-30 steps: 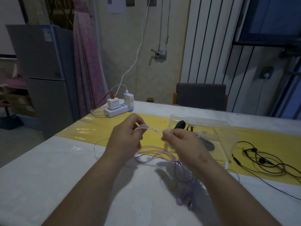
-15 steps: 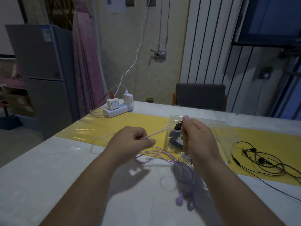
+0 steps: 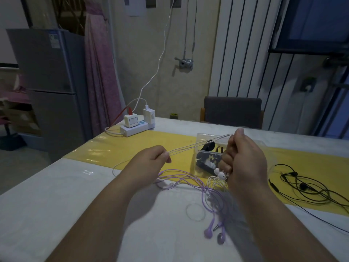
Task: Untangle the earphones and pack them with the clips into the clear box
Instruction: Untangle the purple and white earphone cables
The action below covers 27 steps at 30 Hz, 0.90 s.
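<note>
Head view: left hand (image 3: 151,160) pinches a thin white earphone cable (image 3: 198,145) btwn thumb & forefinger, low over the table. The right hand (image 3: 243,159) is higher & further back, fist curled round the same cable, so several strands run taut, slanting up from left to right. A pair of white earbuds (image 3: 219,173) & a jack dangle just below the right fist. Tangled purple wired earphones (image 3: 188,179) lie on the white table (image 3: 56,205) under & btwn the hands, their two buds nearest the camera. The clear plastic box (image 3: 201,138) sits on the yellow table runner (image 3: 151,142) right behind the right hand, w/ black clips (image 3: 207,159) inside. Loose black wired earphones (image 3: 306,188) lie on the runner to the right, apart from the box. A white power strip (image 3: 134,127) w/ chargers sits at the far left corner
</note>
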Tool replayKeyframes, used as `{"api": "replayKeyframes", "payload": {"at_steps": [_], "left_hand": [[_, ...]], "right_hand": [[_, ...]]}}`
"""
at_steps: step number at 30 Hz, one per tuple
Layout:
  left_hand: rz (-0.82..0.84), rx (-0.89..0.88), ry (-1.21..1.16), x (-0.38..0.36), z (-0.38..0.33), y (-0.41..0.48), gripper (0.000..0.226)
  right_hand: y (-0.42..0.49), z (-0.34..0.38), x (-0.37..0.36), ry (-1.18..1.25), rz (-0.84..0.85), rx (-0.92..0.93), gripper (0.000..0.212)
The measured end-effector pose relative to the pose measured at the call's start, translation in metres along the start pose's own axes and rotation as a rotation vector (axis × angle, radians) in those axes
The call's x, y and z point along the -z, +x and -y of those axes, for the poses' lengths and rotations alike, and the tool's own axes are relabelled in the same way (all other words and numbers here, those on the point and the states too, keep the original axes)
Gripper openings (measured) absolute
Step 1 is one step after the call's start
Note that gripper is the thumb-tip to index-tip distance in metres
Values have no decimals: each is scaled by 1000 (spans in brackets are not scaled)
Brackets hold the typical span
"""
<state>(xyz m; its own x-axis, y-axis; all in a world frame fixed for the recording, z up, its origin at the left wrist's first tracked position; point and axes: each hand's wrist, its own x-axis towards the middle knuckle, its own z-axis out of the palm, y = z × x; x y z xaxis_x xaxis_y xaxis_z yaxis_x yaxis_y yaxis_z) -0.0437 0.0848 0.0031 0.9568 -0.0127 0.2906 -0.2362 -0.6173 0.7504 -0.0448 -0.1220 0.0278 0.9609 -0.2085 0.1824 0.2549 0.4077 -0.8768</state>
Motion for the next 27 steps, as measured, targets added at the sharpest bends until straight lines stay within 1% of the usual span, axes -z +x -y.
{"api": "replayKeyframes", "payload": {"at_steps": [4, 6, 9, 11, 13, 16, 20, 22, 24, 27], "left_hand": [[65, 18, -104, 1, 1, 0, 30], [103, -5, -64, 0, 3, 0, 26], [150, -51, 49, -1, 4, 0, 26], [143, -127, 162, -2, 5, 2, 29], [102, -186, 266, -2, 5, 3, 26], [27, -202, 263, 0, 6, 5, 16], [-36, -133, 146, 2, 3, 3, 10], [-81, -70, 19, 4, 1, 1, 10], [-68, -2, -161, 7, -5, -2, 8], [7, 36, -378, 12, -12, -5, 16]], "right_hand": [[1, 1, 1, 43, -5, -17, 43], [2, 1, 2, 83, 22, -23, 41], [1, 2, 2, 103, 71, -28, 35], [0, 3, 1, 89, 84, -22, 33], [-1, 4, 0, 76, 83, -15, 32], [-1, 4, -1, 59, 79, -13, 31], [-2, 5, 0, 34, 68, -16, 32], [-2, 4, 0, 26, 65, -17, 32], [-2, 4, -1, 26, 64, -15, 32], [-2, 3, -1, 26, 68, -14, 32]]}}
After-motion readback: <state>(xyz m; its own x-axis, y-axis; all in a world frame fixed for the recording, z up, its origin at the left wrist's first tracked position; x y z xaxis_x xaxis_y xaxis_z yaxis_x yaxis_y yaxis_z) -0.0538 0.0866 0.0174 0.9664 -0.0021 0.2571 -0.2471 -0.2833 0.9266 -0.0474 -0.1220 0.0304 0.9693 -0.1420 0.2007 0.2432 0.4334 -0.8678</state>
